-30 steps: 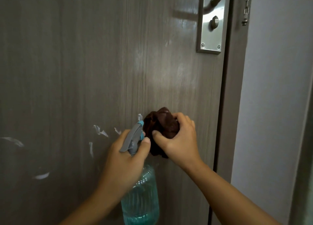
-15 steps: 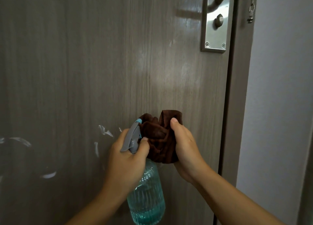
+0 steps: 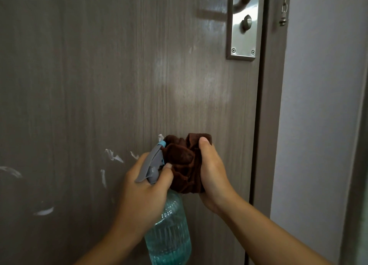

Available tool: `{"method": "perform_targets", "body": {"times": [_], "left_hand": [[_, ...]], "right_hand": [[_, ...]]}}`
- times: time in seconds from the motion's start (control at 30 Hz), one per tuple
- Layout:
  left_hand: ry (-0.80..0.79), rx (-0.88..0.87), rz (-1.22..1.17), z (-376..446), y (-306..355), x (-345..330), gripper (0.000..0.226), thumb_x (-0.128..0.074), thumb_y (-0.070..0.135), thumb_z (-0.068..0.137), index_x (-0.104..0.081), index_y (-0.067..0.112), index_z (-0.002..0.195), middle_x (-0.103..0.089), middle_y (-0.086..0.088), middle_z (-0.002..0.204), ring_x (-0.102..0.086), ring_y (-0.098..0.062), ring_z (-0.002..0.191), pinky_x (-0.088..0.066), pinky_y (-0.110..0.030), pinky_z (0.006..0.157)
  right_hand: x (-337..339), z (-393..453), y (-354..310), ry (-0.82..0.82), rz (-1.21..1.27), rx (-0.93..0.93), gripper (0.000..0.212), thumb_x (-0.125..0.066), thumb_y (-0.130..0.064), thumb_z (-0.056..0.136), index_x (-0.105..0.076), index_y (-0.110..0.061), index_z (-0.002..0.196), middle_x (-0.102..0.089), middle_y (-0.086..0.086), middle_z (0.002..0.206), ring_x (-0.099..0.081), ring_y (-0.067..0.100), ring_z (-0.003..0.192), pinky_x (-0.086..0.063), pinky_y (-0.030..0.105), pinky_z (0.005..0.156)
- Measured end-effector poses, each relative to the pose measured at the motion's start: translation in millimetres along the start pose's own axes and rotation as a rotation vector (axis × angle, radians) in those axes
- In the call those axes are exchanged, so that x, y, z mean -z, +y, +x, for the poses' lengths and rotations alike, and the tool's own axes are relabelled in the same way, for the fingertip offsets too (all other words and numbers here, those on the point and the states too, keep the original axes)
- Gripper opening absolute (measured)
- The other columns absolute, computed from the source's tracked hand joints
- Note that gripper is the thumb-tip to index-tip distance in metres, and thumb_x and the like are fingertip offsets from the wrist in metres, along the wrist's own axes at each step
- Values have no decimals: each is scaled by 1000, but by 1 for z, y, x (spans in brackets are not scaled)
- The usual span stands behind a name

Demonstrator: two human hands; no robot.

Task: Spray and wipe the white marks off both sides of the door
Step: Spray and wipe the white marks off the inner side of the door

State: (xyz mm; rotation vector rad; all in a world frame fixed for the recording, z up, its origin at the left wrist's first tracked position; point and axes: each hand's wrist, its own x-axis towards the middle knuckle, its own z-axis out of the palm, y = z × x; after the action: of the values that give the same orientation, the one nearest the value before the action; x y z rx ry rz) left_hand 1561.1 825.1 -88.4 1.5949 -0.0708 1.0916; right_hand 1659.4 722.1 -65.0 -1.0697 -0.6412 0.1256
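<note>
A grey-brown wood-grain door [image 3: 123, 75] fills the view. White marks [image 3: 113, 156] streak its lower left, with more marks [image 3: 43, 212] further left. My left hand [image 3: 143, 191] grips the neck of a clear blue spray bottle [image 3: 169, 237] with a grey trigger head [image 3: 152, 163], nozzle pointing at the cloth. My right hand [image 3: 214, 177] holds a bunched dark brown cloth [image 3: 184, 163] right beside the nozzle, in front of the door.
A metal handle plate with a thumb-turn [image 3: 244, 23] sits at the upper right of the door. A door chain [image 3: 283, 7] hangs on the frame [image 3: 272, 105]. A pale wall [image 3: 322, 105] lies to the right.
The right hand turned from gripping the cloth against the door to holding it upright beside the nozzle. The view shifted slightly, and the bottle sits a little further right.
</note>
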Motion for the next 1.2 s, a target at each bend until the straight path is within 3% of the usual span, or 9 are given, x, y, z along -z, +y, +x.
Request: {"method": "perform_targets", "body": {"times": [0.13, 0.27, 0.4, 0.53, 0.63, 0.73, 0.97, 1.1, 1.2], "left_hand": [[40, -30, 29, -1, -1, -6, 23, -68, 3, 96, -72, 26, 95, -72, 0, 83, -70, -13, 76, -55, -18, 65], [60, -59, 55, 1, -1, -5, 15, -67, 7, 98, -69, 22, 94, -72, -5, 76, -73, -18, 69, -56, -23, 62], [36, -39, 43, 1, 0, -3, 13, -70, 13, 96, -71, 27, 96, -71, -6, 85, -68, -25, 78, -54, -27, 65], [34, -10, -7, -1, -1, -5, 12, -70, 12, 96, -73, 23, 97, -71, -8, 85, -68, -27, 82, -54, -26, 67], [35, -14, -25, -1, 1, -9, 14, -70, 7, 96, -72, 21, 98, -71, -1, 85, -68, -17, 79, -52, -15, 63], [82, -37, -49, -1, 1, -12, 17, -70, 6, 96, -72, 23, 98, -72, -2, 85, -69, -17, 78, -52, -16, 64], [128, -11, -126, 0, 0, -5, 25, -69, 4, 96, -72, 27, 106, -78, 2, 95, -76, -13, 89, -60, -27, 73], [106, -21, -97, 0, 0, -3, 23, -70, 7, 97, -71, 25, 110, -77, 3, 96, -76, -12, 89, -62, -27, 74], [84, -26, -30, 0, -4, -5, 24, -69, 5, 97, -71, 25, 110, -77, 5, 95, -74, -11, 88, -58, -23, 72]], "right_hand": [[1, 2, 4, 84, -186, 271, 22, -58, -47, 100, -61, -26, 104, -70, -1, 99, -70, 16, 96, -61, 46, 89], [5, 2, -7, 118, -382, 476, 22, -52, -40, 105, -55, -24, 119, -64, -9, 91, -65, 1, 81, -54, 20, 74], [8, 0, -14, 69, -545, 465, 28, -30, -43, 110, -46, -22, 120, -64, -5, 89, -64, 8, 77, -54, 31, 69], [4, -2, -21, -10, -439, 503, 13, -47, -20, 108, -46, -27, 119, -58, 1, 68, -56, 13, 56, -47, 31, 51], [0, 3, -20, 118, -470, 691, 5, -61, -15, 103, -62, -20, 103, -67, -1, 77, -67, 14, 72, -54, 30, 65], [-5, 5, -9, 158, -519, 689, 18, -64, -31, 102, -76, -22, 91, -72, -4, 86, -71, 17, 87, -58, 42, 76], [-5, -20, -1, -139, -712, 549, 48, -55, -56, 94, -63, -38, 137, -54, -5, 125, -54, -2, 118, -44, 8, 93], [-4, -23, 7, -195, -758, 517, 38, -51, -49, 104, -51, -47, 142, -53, -8, 135, -48, -3, 126, -40, 8, 100], [-2, -18, 12, -107, -669, 580, 30, -54, -39, 105, -61, -38, 134, -62, -6, 126, -57, -1, 119, -45, 11, 95]]}}
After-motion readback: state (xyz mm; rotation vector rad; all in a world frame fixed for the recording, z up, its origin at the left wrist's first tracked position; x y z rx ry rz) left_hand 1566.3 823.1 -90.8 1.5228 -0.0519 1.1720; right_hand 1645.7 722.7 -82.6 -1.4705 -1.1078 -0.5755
